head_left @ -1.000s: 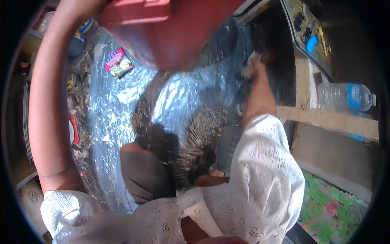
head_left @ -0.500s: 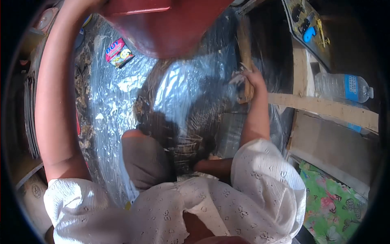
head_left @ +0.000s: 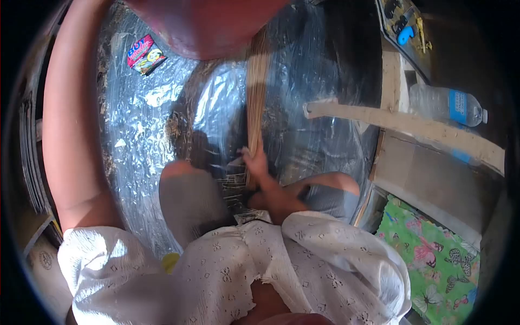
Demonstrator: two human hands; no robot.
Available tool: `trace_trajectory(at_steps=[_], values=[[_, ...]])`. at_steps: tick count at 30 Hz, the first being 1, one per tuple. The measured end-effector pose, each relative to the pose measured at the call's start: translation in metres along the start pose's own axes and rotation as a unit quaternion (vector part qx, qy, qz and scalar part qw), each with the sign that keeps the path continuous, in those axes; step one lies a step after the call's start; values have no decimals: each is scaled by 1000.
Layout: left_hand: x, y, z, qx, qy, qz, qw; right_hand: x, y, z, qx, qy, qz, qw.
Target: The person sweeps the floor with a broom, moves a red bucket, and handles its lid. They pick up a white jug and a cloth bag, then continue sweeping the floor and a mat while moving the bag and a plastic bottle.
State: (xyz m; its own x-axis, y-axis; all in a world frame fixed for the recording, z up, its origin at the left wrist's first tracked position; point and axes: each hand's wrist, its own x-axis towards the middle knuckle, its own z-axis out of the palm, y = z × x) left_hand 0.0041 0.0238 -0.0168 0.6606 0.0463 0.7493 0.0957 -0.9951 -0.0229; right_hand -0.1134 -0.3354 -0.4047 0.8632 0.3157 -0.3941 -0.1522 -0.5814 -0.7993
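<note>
My right hand is closed around the lower end of a long tan bundle of sticks, which runs up and away over a crinkled clear plastic sheet. The hand sits between my two bent knees. My left arm reaches up the left side to the top edge, where the hand is cut off beside a red basin that fills the top of the view.
Dry debris is scattered on the sheet, and a red and yellow snack packet lies at the upper left. A wooden beam and a water bottle are at the right. A green butterfly cloth lies at the lower right.
My right hand drew back from the far right of the sheet to between my knees, bringing the stick bundle with it. The red basin rose higher out of view.
</note>
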Motion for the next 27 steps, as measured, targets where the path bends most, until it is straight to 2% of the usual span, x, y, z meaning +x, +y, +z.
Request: trace_trajectory(at_steps=[1, 2, 3, 4, 5, 7, 8, 9, 11, 12, 13, 14, 16, 18, 20, 21, 22, 23, 24, 26, 27], values=[[2, -2, -3, 2, -13, 3, 1000, -6, 3, -2, 1, -3, -2, 1000], [3, -8, 2, 4, -22, 4, 1000, -15, 8, -1, 69, 29, 7, 997], [1, -12, 8, 88, -15, 5, 996, -25, 13, -1, 136, 62, 22, 989], [0, -17, 12, 173, -7, 4, 985, -19, -19, -13, 118, 93, 38, 988], [1, -14, 8, 172, -21, 2, 985, -9, -54, -31, 96, 126, 59, 986], [7, 1, -4, -50, -74, -49, 995, 37, -60, -53, 165, 154, -45, 973], [7, -7, -3, -83, -55, 9, 995, 60, -73, -69, 128, 155, -42, 979], [7, -7, -1, -86, -61, 7, 994, 80, -98, -84, 91, 156, -37, 983], [8, -3, 2, -39, -47, -24, 998, 134, -87, -110, -186, 140, 0, 973], [12, 0, -8, -57, -98, -57, 992, 129, -106, -122, -187, 139, 5, 973], [12, -10, -7, -16, -146, -50, 988, 121, -148, -132, -268, 42, 38, 962], [14, -9, -11, -32, -164, -67, 984, 112, -174, -142, -345, -58, 70, 934], [16, -2, -17, -56, -189, -87, 977, 56, -181, -193, -349, -105, 66, 929], [17, 3, -17, -41, -161, -103, 981, -6, -218, -249, -308, -55, 70, 947], [16, -2, -15, -54, -176, -112, 977, -26, -266, -271, -317, -2, 47, 947], [14, -4, -12, -69, -188, -115, 973, -9, -264, -273, -294, 20, 47, 954], [11, -8, -7, -40, -156, -79, 984, 25, -260, -270, -271, 41, 45, 961], [11, -7, -6, -38, -160, -79, 983, 52, -285, -250, -189, 55, 15, 980], [11, -4, -7, -38, -157, -85, 983, 103, -236, -247, -176, 58, -55, 981], [12, -6, -7, -35, -152, -77, 985, 157, -161, -200, -191, 24, 98, 977], [14, -5, -8, -38, -157, -73, 984, 120, -182, -179, -271, -70, 130, 951]])
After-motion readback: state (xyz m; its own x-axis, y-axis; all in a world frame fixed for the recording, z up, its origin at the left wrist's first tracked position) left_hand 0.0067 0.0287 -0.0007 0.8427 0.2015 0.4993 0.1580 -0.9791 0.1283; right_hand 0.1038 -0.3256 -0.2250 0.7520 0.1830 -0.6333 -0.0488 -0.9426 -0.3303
